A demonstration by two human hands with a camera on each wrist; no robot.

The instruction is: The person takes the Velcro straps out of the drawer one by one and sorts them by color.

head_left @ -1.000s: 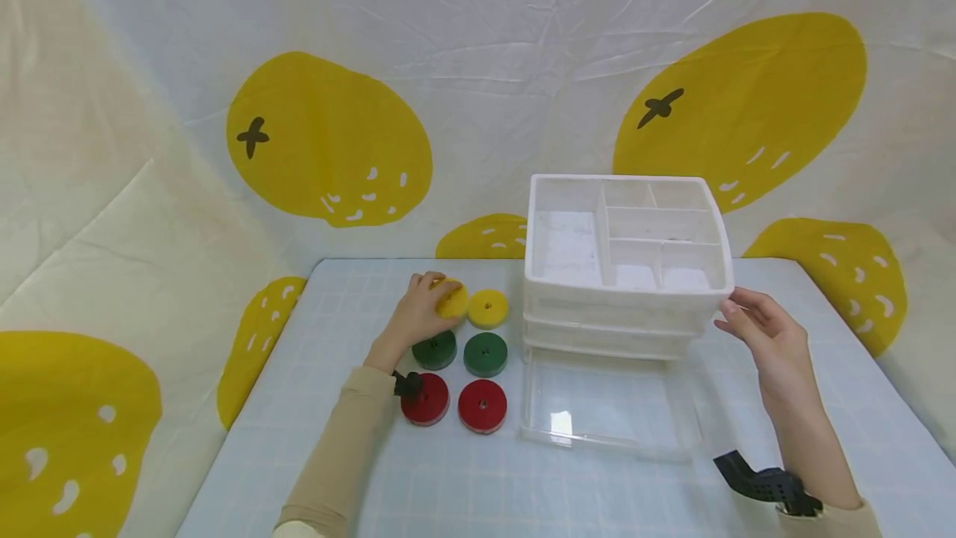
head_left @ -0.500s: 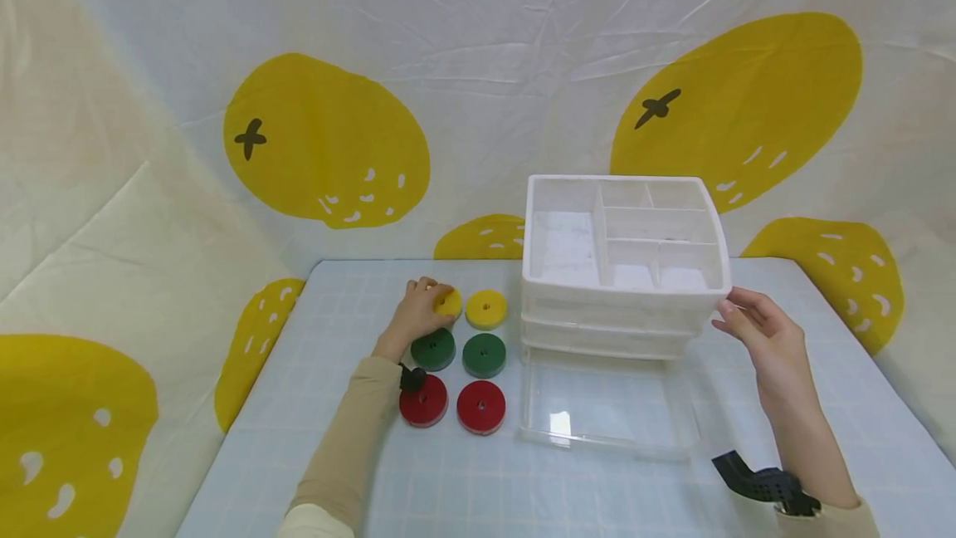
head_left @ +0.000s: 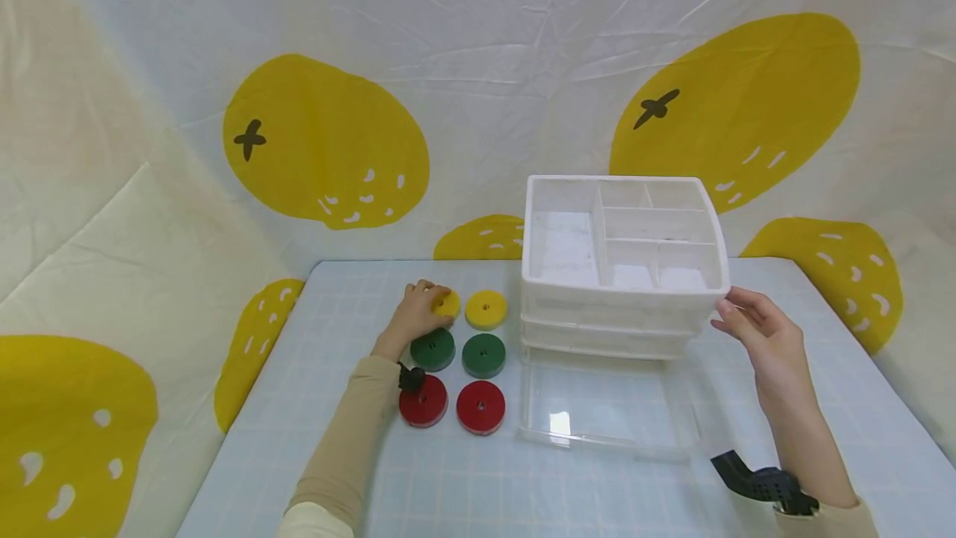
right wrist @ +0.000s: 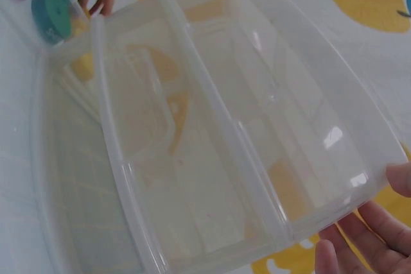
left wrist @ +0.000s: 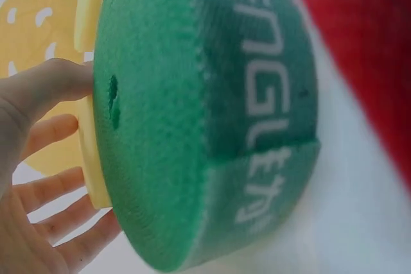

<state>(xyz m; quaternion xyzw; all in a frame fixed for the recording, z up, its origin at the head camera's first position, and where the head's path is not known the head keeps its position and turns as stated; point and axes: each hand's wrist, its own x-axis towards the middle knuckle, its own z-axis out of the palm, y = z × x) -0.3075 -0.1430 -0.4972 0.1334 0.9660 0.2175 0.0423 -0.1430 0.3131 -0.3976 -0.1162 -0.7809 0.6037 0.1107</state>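
My left hand (head_left: 414, 314) grips the left yellow tape roll (head_left: 449, 304) on the table, thumb on one side and fingers on the other. Much of that roll is hidden by the hand in the head view; in the left wrist view a green roll (left wrist: 160, 94) covers most of it. My right hand (head_left: 769, 343) holds the front right corner of a white drawer organizer (head_left: 623, 305) between thumb and fingers. Its clear bottom drawer (head_left: 620, 445) stands pulled out toward me. In the right wrist view, the fingers (right wrist: 372, 239) lie along the organizer's side.
Right beside the gripped roll lies a second yellow roll (head_left: 486, 310). Nearer to me are two green rolls (head_left: 484, 355) and two red rolls (head_left: 481, 407), left of the drawer. Divided compartments (head_left: 563, 247) top the organizer. A fruit-print cloth (head_left: 485, 131) hangs behind the table.
The left hand has shifted slightly left with the yellow roll, widening the gap to the other yellow one. The right hand stays at the organizer's corner.
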